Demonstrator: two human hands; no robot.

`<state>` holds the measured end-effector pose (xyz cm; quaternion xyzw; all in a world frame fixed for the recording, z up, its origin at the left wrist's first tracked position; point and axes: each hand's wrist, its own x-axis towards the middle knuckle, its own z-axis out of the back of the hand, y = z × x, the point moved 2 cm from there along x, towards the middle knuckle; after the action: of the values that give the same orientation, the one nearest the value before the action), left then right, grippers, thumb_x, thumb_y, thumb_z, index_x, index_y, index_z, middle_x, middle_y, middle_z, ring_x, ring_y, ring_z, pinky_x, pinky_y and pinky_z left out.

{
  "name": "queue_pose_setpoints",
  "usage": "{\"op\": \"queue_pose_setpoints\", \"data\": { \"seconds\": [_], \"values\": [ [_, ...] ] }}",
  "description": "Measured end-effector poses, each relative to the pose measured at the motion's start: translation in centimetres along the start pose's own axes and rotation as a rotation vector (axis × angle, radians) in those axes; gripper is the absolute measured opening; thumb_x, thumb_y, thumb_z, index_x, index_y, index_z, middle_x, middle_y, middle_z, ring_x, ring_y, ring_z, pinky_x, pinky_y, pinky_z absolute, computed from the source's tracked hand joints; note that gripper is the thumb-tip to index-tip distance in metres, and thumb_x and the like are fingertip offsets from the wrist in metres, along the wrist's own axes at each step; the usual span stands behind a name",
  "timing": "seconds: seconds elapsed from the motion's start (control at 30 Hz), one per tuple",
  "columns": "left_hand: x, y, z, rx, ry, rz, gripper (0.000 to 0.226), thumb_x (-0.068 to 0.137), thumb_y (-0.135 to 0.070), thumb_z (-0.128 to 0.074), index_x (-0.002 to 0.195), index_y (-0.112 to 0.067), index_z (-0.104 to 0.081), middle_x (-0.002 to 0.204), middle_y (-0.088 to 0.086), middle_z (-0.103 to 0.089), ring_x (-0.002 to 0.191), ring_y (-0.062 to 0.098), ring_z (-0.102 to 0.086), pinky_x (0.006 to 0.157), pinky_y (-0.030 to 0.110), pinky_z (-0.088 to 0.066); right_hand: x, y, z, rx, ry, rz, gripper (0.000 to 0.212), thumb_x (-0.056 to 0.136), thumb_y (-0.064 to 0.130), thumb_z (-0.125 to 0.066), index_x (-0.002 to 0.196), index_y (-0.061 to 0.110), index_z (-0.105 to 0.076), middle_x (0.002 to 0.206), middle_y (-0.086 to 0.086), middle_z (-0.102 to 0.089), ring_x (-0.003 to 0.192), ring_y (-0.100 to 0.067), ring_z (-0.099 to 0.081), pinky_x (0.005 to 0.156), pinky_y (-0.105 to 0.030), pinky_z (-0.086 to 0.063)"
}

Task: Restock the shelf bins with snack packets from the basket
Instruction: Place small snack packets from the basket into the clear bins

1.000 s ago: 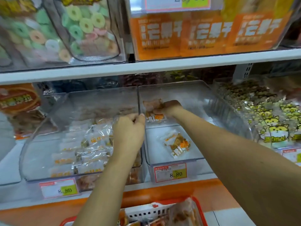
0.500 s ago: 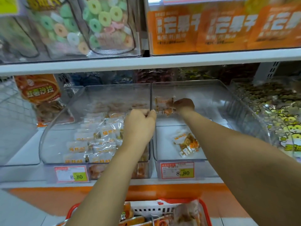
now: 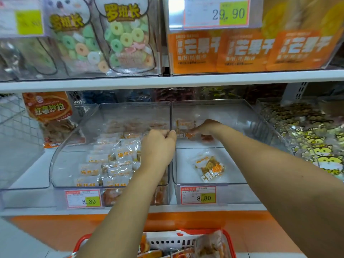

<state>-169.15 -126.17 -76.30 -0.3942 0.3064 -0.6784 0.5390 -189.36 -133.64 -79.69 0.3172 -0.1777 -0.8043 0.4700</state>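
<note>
Two clear shelf bins stand side by side. The left bin [image 3: 61, 164] holds several clear snack packets [image 3: 111, 161]. The right bin [image 3: 260, 125] has one packet [image 3: 208, 167] lying near its front. My left hand [image 3: 158, 146] pinches the top edge of the wall between the two bins. My right hand [image 3: 206, 128] reaches to the back of the right bin and holds a snack packet [image 3: 185, 125] low against the rear, above another packet there. The red basket [image 3: 228, 239] with more packets sits below, at the bottom edge of the view.
A bin of yellow cat-print packets [image 3: 323, 155] stands to the right. An orange snack bag [image 3: 48, 108] is at the left. The upper shelf [image 3: 167, 81] carries ring-candy bags and orange mango packs. Price tags [image 3: 198, 195] mark the bin fronts.
My right hand has pushed its packet a little deeper and lower at the back of the right bin. My left hand keeps its pinch on the dividing wall. The view has shifted left.
</note>
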Motion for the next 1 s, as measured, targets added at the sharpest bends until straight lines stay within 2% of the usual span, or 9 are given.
{"op": "queue_pose_setpoints", "data": {
  "seconds": [0.13,0.27,0.3,0.37,0.43,0.53,0.63,0.8,1.0],
  "values": [
    [0.0,-0.2,0.1,-0.006,-0.002,0.002,0.055,0.096,-0.025,-0.052,0.045,-0.017,-0.032,0.031,-0.007,-0.027,0.041,0.015,-0.032,0.048,0.027,-0.025,-2.2,-1.0,0.7,-0.43,0.353,-0.248,0.062,0.074,0.051,-0.075,0.108,0.004,-0.053,0.076,-0.005,-0.054,0.059,-0.016,-0.045,0.067,-0.028,-0.042],
    [-0.2,-0.4,0.2,0.0,-0.011,0.005,0.055,0.095,-0.024,-0.052,0.045,-0.017,-0.033,0.035,-0.007,-0.028,0.043,0.017,-0.034,0.048,0.027,-0.024,-4.4,-1.9,2.1,-0.538,0.23,-0.213,0.086,0.074,0.061,-0.069,0.128,-0.002,-0.048,0.083,-0.006,-0.056,0.078,-0.02,-0.057,0.09,-0.032,-0.048],
    [-0.3,-0.4,0.1,-0.003,-0.011,0.009,0.054,0.095,-0.025,-0.052,0.045,-0.017,-0.033,0.036,-0.007,-0.029,0.043,0.017,-0.034,0.049,0.027,-0.025,-4.8,-2.4,2.4,-0.542,0.244,-0.23,0.088,0.073,0.063,-0.068,0.127,-0.003,-0.047,0.083,-0.007,-0.057,0.079,-0.02,-0.058,0.09,-0.032,-0.049],
    [-0.3,-0.4,0.1,-0.008,-0.012,0.008,0.054,0.095,-0.025,-0.052,0.045,-0.017,-0.033,0.036,-0.008,-0.029,0.044,0.018,-0.034,0.05,0.027,-0.025,-5.6,-3.5,2.2,-0.514,0.4,-0.335,0.09,0.07,0.067,-0.067,0.122,-0.004,-0.05,0.084,-0.009,-0.065,0.07,-0.016,-0.059,0.074,-0.027,-0.049],
    [-0.3,-0.3,0.1,-0.007,-0.009,0.006,0.054,0.095,-0.025,-0.052,0.045,-0.017,-0.033,0.036,-0.007,-0.029,0.044,0.018,-0.034,0.05,0.028,-0.024,-6.0,-4.7,1.1,-0.499,0.535,-0.387,0.081,0.068,0.068,-0.068,0.111,-0.001,-0.057,0.082,-0.009,-0.071,0.06,-0.012,-0.059,0.058,-0.021,-0.044],
    [-0.3,-0.3,0.2,-0.005,-0.005,-0.003,0.053,0.096,-0.025,-0.052,0.047,-0.016,-0.034,0.04,-0.004,-0.031,0.045,0.019,-0.034,0.05,0.027,-0.025,-5.4,-5.7,-0.2,-0.355,0.483,-0.297,0.052,0.072,0.05,-0.076,0.104,0.01,-0.066,0.078,-0.004,-0.068,0.054,-0.007,-0.054,0.05,-0.015,-0.039],
    [-0.3,-0.3,0.1,0.003,-0.004,-0.002,0.05,0.096,-0.026,-0.051,0.049,-0.015,-0.037,0.042,-0.002,-0.034,0.045,0.019,-0.036,0.05,0.026,-0.026,-5.7,-5.8,-0.7,-0.157,0.552,-0.262,0.023,0.078,0.037,-0.075,0.077,0.016,-0.064,0.059,0.002,-0.06,0.045,-0.003,-0.044,0.042,-0.011,-0.032],
    [-0.4,-0.3,0.1,0.015,0.001,0.002,0.05,0.096,-0.027,-0.051,0.05,-0.014,-0.039,0.041,-0.001,-0.035,0.045,0.019,-0.037,0.051,0.026,-0.028,-6.0,-5.4,-0.9,0.032,0.595,-0.209,0.038,0.057,0.031,-0.081,0.088,0.012,-0.069,0.079,0.002,-0.058,0.059,-0.002,-0.043,0.043,-0.01,-0.038],
    [-0.3,-0.3,0.1,0.019,-0.003,0.009,0.049,0.096,-0.027,-0.051,0.05,-0.013,-0.042,0.042,-0.002,-0.035,0.046,0.019,-0.038,0.053,0.027,-0.031,-6.9,-4.5,-1.5,0.007,0.65,-0.167,0.012,0.083,0.023,-0.072,0.082,0.012,-0.067,0.072,-0.001,-0.067,0.052,-0.001,-0.059,0.045,-0.01,-0.046]
  ]
}}
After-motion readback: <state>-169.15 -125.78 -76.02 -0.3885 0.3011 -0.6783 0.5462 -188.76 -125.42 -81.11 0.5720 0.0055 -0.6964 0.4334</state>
